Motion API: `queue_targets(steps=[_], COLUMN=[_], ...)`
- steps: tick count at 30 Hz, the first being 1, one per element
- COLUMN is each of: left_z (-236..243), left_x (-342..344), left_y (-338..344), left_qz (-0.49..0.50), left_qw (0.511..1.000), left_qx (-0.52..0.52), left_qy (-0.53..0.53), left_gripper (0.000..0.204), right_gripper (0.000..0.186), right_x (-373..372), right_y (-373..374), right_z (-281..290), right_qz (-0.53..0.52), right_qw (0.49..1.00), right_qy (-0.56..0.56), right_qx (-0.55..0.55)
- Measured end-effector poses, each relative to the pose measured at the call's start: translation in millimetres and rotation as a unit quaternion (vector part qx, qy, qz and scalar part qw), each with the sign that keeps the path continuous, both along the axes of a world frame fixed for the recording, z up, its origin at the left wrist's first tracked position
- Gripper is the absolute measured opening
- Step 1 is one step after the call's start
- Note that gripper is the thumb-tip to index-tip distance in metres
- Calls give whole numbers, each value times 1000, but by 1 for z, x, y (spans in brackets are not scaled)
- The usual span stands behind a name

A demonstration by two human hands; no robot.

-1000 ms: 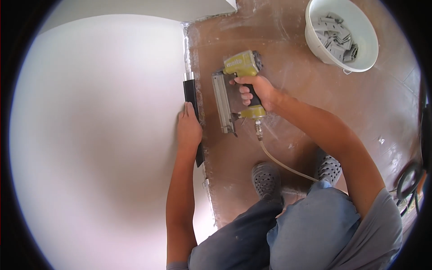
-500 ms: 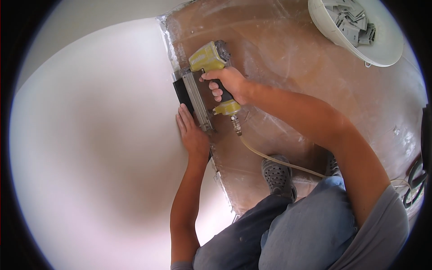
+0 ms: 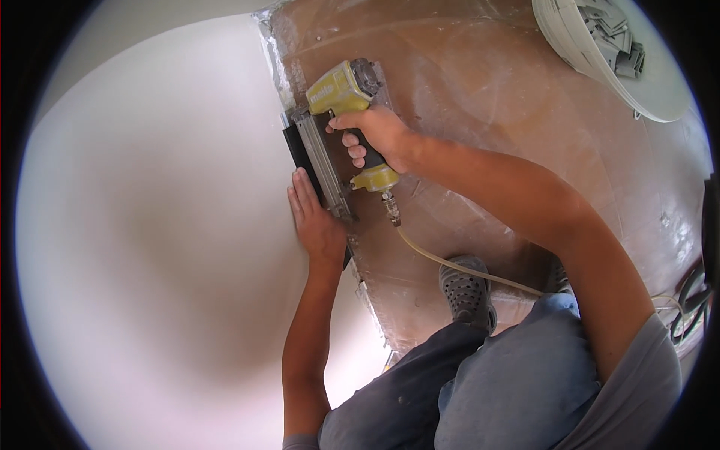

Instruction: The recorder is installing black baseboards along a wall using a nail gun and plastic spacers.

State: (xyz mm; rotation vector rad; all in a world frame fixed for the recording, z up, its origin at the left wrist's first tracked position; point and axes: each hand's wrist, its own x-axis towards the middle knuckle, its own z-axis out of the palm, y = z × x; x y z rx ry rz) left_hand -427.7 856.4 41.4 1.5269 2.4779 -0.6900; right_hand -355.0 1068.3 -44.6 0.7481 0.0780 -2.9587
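A yellow pneumatic nail gun (image 3: 336, 90) is gripped by my right hand (image 3: 381, 136), whose fingers wrap its black handle near the trigger. The gun's nose and long grey magazine lie along a black strip (image 3: 298, 152) at the foot of the white wall (image 3: 165, 187). My left hand (image 3: 321, 227) rests flat on the strip and wall, fingers stretched out, just beside the magazine's lower end. From the gun's base a metal coupling leads into a pale air hose (image 3: 435, 256). The nose tip's contact point is hidden.
Dusty brown sheeting (image 3: 465, 135) covers the floor. A white bucket (image 3: 585, 45) with grey flat pieces in it stands at the far right. The hose crosses over my grey clog (image 3: 465, 292). Dark coiled cable (image 3: 694, 300) lies at the right edge.
The nail gun and both hands appear slightly farther up and left, while the bucket has shifted right in view. Both hands keep the same hold.
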Motion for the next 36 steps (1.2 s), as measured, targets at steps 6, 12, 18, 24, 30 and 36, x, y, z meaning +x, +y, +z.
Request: queue_targets(steps=[6,12,18,24,30,36], left_z=[-3,-2,1,-4,-6,-5], left_x=[-2,1,6,-1,1,2], left_y=[-5,0,6,-2,-3,-1], left_qz=[-49,-33,-15,-21,-11,10], left_qw=[997,999,1000,999,1000,1000], left_qx=[-29,-4,13,-6,4,6], left_qy=[47,29,21,27,19,14], left_gripper=[70,67,67,71,73,78], right_gripper=[20,20,20,14,21,22], right_x=[-2,-2,-4,-3,-2,1], right_y=[-1,0,-1,0,-1,2], right_z=[-2,-2,-3,-3,-3,2], right_qz=[9,11,7,2,7,1], right_qw=[1000,1000,1000,1000,1000,1000], right_qy=[-4,-1,2,12,5,-5], right_qx=[15,11,7,-9,14,6])
